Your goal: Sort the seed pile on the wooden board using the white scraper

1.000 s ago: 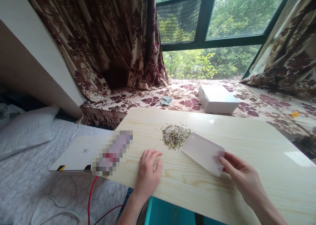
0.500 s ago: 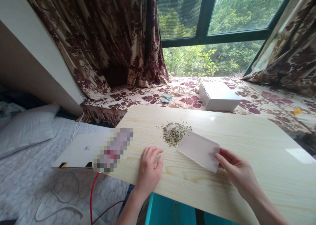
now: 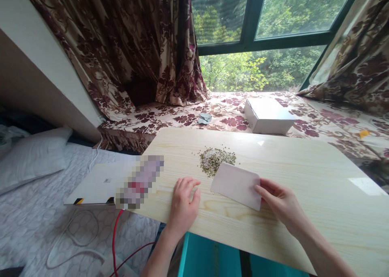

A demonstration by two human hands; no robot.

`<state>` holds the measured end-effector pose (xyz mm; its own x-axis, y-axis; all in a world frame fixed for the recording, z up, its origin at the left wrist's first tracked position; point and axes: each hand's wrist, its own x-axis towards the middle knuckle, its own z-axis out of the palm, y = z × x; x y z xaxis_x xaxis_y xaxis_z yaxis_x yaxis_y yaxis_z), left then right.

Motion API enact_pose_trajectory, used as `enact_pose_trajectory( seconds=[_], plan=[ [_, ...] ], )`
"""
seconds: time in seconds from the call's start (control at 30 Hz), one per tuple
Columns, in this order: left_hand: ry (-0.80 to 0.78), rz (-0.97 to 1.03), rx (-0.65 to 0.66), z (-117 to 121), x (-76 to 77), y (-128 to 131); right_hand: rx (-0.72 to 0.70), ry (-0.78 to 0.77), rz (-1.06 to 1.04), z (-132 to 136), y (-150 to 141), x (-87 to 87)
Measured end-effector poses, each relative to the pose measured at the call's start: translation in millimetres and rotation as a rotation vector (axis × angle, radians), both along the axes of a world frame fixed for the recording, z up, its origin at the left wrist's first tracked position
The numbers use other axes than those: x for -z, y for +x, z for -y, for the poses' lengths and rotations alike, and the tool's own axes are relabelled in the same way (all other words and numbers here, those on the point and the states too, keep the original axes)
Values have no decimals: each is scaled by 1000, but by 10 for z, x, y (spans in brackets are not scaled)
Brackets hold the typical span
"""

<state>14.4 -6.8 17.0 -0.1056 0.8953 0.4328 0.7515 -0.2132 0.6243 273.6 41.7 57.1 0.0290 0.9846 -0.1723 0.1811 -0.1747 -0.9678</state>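
My right hand [image 3: 278,200] pinches the right end of a thin, pale, flat rectangular plastic scraper [image 3: 237,185] between thumb and fingers. The scraper is tilted over the tabletop, and its far left edge overlaps the near side of a loose pile of small green beans mixed with white grains [image 3: 214,159]. A few beans lie scattered round the pile. My left hand [image 3: 184,202] rests on the table near its front edge, fingers slightly bent and apart, holding nothing. It lies left of the scraper, not touching it.
The pale wood-grain table [image 3: 304,167] stands against a flowered window ledge bearing a white box [image 3: 269,117] and a crumpled grey-green cloth [image 3: 204,119]. At left are a white flat box [image 3: 97,183] and a pixelated object [image 3: 141,183]. A teal bin [image 3: 209,256] sits below the front edge.
My right hand has drawn the scraper left and slightly nearer, along the near side of the pile. My left hand has stayed in place.
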Motion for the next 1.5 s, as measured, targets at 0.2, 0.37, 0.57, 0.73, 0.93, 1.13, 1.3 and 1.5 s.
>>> enact_pose_trajectory(
  seconds=[0.2,0.37,0.57,0.73,0.93,1.13,1.3,1.5],
  plan=[
    [-50,98,22,2,-44,-22,-113,-98,-55,172,-85,-88],
    [-78,207,20,5,-54,-43,-317,-119,-34,374,-94,-126],
    [-75,224,11,12,-69,-35,-356,-89,9,417,-5,-179],
    [-90,212,18,6,-71,-37,-149,-22,10,298,16,-247],
    [-94,269,10,13,-90,-36,-279,-50,0,375,-155,-143],
    [-84,311,-8,16,-111,-40,-357,-70,-8,424,-128,-129],
    [-94,117,13,4,-81,-1,45,41,-54,100,221,-182],
    [-80,-50,27,9,-42,47,234,183,-54,-380,551,-184]
  ],
)
